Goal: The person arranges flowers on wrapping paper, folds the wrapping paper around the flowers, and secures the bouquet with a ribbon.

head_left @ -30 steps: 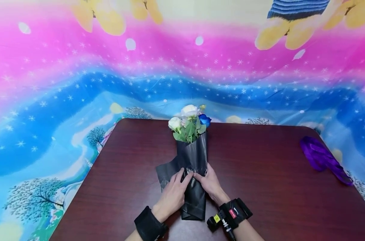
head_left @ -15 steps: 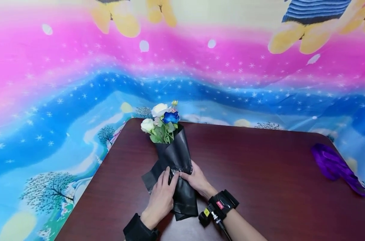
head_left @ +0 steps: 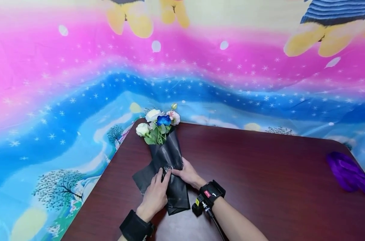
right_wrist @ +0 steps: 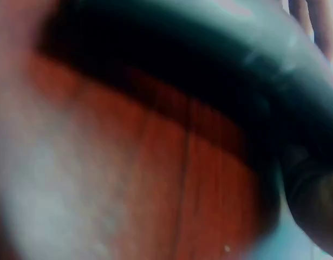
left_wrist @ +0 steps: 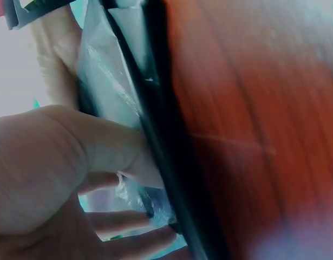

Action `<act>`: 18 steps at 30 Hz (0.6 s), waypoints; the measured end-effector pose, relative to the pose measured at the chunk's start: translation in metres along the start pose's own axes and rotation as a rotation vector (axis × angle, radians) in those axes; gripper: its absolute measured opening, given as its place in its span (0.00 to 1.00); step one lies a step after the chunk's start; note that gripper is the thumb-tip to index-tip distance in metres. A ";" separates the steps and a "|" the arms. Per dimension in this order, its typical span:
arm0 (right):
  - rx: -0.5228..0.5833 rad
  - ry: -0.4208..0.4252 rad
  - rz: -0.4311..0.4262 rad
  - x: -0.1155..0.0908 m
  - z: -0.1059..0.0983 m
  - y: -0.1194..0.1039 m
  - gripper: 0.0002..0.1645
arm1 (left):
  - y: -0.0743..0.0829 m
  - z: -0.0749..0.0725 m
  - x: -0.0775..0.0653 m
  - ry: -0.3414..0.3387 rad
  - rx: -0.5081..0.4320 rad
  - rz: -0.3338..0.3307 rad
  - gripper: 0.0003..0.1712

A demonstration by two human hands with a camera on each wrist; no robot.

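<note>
A bouquet lies on the table in a black wrapping paper (head_left: 167, 154), its stems hidden inside. Out of the top stick white roses (head_left: 142, 129), a blue rose (head_left: 163, 120), a pale pink flower (head_left: 174, 117) and green leaves. My left hand (head_left: 154, 195) holds the wrap from the left around its crinkled middle; in the left wrist view its thumb (left_wrist: 120, 149) presses the wrap's side. From the right, my right hand (head_left: 188, 174) grips the same part with the thumb on top; its other fingers are mostly hidden. The right wrist view is blurred.
A loose flap of the wrap (head_left: 143, 175) sticks out to the left. Bunched purple ribbon (head_left: 349, 172) lies at the right edge of the dark wooden table (head_left: 254, 167). Behind the table hangs a printed cloth (head_left: 200, 73).
Both hands have moved the bouquet left across the table, and its flower end now tilts left. The pink flower has come into sight. The head view has shifted rightward in the picture.
</note>
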State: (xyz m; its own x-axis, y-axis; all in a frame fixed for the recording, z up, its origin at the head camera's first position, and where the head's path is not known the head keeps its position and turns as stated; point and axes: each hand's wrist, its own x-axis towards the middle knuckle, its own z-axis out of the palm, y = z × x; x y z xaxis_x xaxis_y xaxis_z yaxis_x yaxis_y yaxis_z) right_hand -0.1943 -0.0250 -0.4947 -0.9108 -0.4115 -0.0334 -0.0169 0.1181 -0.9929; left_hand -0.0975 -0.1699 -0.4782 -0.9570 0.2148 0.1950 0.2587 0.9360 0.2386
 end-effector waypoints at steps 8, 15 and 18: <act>-0.489 0.204 -0.076 -0.006 -0.008 0.001 0.46 | 0.003 -0.005 0.000 -0.084 0.085 -0.108 0.40; -0.540 0.169 -0.071 -0.021 -0.023 -0.011 0.27 | 0.000 -0.007 0.001 0.136 0.033 -0.098 0.23; -0.529 0.137 -0.055 -0.026 -0.028 -0.013 0.24 | 0.001 -0.012 0.006 0.220 0.014 -0.082 0.18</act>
State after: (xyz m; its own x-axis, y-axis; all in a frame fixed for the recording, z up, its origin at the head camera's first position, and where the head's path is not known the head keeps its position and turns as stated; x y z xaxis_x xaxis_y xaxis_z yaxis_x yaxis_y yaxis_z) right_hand -0.1818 0.0091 -0.4780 -0.9475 -0.3126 0.0677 -0.2394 0.5526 -0.7983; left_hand -0.1011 -0.1712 -0.4659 -0.9228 0.0739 0.3782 0.1784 0.9518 0.2494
